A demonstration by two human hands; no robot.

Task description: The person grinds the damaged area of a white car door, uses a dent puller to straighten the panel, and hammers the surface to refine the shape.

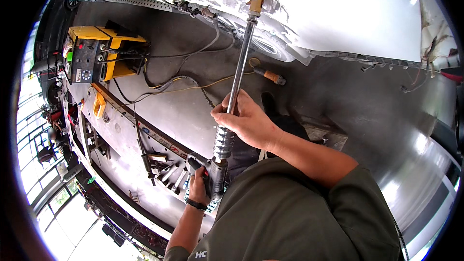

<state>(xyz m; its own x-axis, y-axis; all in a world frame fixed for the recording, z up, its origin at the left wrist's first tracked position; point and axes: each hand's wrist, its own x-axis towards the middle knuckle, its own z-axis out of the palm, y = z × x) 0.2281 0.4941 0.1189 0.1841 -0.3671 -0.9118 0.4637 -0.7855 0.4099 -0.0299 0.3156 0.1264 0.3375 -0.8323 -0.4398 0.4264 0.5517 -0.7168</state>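
One dark green shirt (290, 208) fills the space closest to the camera, and two bare hands work in front of it on one long metal tool (224, 142). The left hand (197, 188), with one black band (196, 205) at its wrist, is clenched round the single dark handle at the tool's lower end. The right hand (246, 121) is closed round the one shiny rod (244, 53), fingers wrapped over it above the ringed section. The tool slants upward to one brass-coloured tip (255, 5) at the scraped patch of one white car (328, 14); I cannot tell whether the tip is fixed there. One car wheel (270, 46) shows below the panel.

On the floor are one yellow-and-black machine (96, 53), one orange-and-black power tool (270, 76) and one thin yellow cord (208, 86). One long beam (145, 121) runs left of the person, with one yellow loop-shaped piece (99, 105) just beside it. Several hand tools (180, 179) lie near the left hand, too crowded to count.
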